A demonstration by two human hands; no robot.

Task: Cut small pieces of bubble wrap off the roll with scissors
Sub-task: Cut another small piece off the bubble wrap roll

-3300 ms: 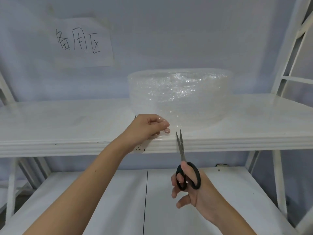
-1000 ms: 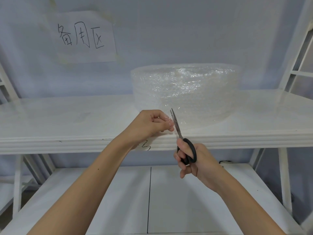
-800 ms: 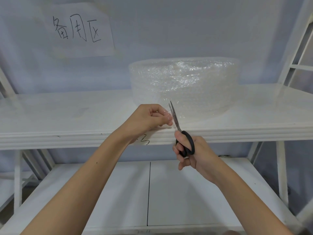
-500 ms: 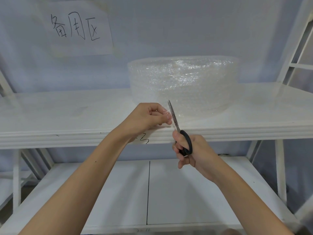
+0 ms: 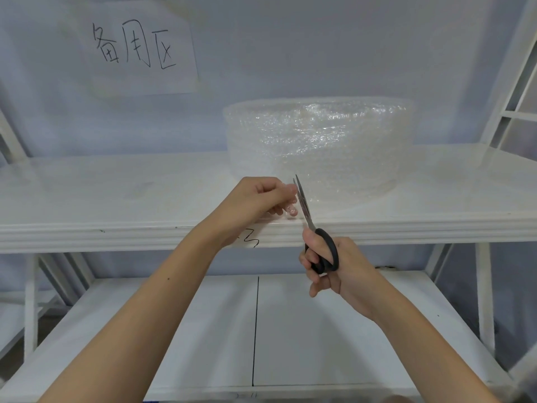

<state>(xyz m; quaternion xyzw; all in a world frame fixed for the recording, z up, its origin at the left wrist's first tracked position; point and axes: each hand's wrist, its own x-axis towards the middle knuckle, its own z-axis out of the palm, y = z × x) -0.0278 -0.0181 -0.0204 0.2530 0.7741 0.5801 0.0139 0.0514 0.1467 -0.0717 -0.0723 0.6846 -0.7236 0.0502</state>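
Observation:
A clear roll of bubble wrap (image 5: 319,146) lies flat on the upper white shelf (image 5: 116,199). Its loose end runs forward over the shelf to my left hand (image 5: 261,200), which pinches that end near the shelf's front edge. My right hand (image 5: 334,266) grips black-handled scissors (image 5: 308,219) just below the shelf edge. Their blades point up and away, almost closed, right beside the fingertips of my left hand and across the loose wrap.
A paper sign with handwritten characters (image 5: 136,50) is taped to the wall above. A lower white shelf (image 5: 290,330) lies under my arms. White frame uprights (image 5: 517,71) stand at the right, and another leg (image 5: 30,301) at the left.
Over the last three seconds my right hand rose from below the shelf and brought the scissors up beside my left hand. In the last second the blades stayed in the wrap, closing slightly.

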